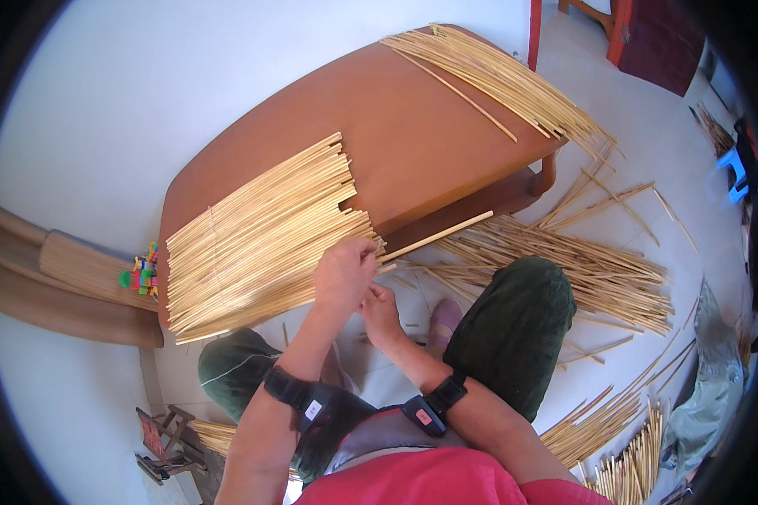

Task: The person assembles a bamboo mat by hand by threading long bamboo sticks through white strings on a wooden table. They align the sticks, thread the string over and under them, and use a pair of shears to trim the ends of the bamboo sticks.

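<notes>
A mat of pale, reed-like stalks point(265, 227) lies side by side on the brown table point(379, 109), with a thin thread crossing it near its left end. Over the mat's near right corner is my left hand point(344, 271), its fingers drawn together in a pinch. Just below and to the right, my right hand point(382, 315) is also closed, fingertips close to the left hand. What either holds is too small or hidden to make out. One longer stalk point(438, 236) sticks out to the right from beside my left fingers; whether they touch it is unclear.
More stalks point(488, 80) lie across the table's far right end. A loose heap of stalks point(564, 269) covers the floor right of my knee, with further bundles point(598, 429) at lower right. Colourful toy blocks point(143, 273) and a small wooden stool point(170, 442) are at left.
</notes>
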